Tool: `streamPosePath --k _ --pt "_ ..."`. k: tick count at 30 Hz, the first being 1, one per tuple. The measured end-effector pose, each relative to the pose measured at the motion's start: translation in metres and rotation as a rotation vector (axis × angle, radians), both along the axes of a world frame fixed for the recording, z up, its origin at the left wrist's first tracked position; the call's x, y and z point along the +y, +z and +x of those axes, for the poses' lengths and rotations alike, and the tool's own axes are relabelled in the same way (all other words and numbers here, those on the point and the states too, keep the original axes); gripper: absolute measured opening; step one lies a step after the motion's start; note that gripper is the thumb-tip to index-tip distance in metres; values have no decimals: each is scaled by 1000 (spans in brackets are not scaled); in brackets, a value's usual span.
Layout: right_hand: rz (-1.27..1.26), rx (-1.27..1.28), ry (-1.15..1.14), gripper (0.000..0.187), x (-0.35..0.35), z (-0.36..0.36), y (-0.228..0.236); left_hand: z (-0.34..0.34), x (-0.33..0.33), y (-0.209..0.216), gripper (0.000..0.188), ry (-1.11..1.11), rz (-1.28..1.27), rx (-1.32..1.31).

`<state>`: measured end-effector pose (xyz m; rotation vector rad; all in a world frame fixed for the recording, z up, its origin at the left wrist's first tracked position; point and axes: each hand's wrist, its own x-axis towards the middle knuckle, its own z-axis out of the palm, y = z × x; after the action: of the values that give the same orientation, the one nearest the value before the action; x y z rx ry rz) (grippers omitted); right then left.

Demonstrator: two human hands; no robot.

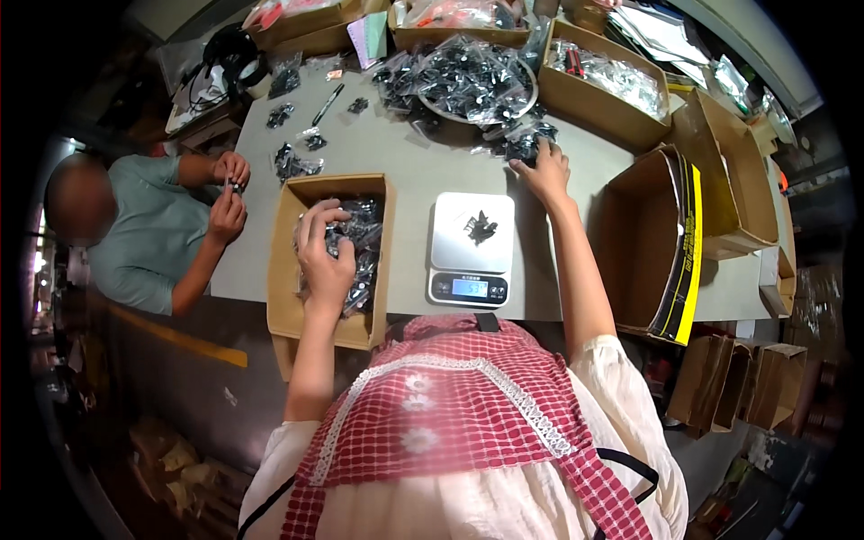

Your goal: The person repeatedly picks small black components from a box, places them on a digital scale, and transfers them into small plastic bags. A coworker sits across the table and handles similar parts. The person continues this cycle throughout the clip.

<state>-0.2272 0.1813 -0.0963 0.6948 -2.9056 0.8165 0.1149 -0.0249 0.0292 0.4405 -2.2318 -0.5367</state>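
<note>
My left hand [326, 259] is over a cardboard box [385, 261] holding clear bags of small black parts [364, 220]. Its fingers are bent and apart, with nothing visible between them. At the far right, my right hand [545, 173] reaches to a small heap of black parts in clear bags [526, 142], fingers spread at its near edge. Between my arms stands a white digital scale [448, 241] with a lit display. On its plate lies a little pile of loose black pieces [480, 228].
A round tray [531, 94] heaped with bagged black parts is at the back. Open cardboard boxes [643, 243] line the right side. To the left, a co-worker [162, 225] handles a small item with both hands. A pen [328, 105] and small bag piles [292, 164] lie there.
</note>
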Motion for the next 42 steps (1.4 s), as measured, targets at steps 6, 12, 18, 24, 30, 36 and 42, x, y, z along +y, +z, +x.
streamPosePath --k 6,12,18,24,30,36,42 --pt "1 -115 -6 64 1 4 10 -18 13 -2 29 -11 119 -2" --pt "-654 -607 -147 66 61 32 26 -81 45 -21 38 -246 99 -241" --pt "-880 -768 -92 50 87 59 65 -121 69 -50 50 -530 -97 -436" --pt "-717 -1029 212 58 65 82 103 -115 66 -67 32 -450 -134 -500" --pt "-169 -292 -8 83 26 -19 21 -64 34 -22 13 -232 -56 -382" --pt "165 44 84 78 -27 -19 -5 6 -15 -6 20 86 -82 -130" --pt "-85 12 99 42 4 16 3 12 -3 -12 23 14 -2 -169"
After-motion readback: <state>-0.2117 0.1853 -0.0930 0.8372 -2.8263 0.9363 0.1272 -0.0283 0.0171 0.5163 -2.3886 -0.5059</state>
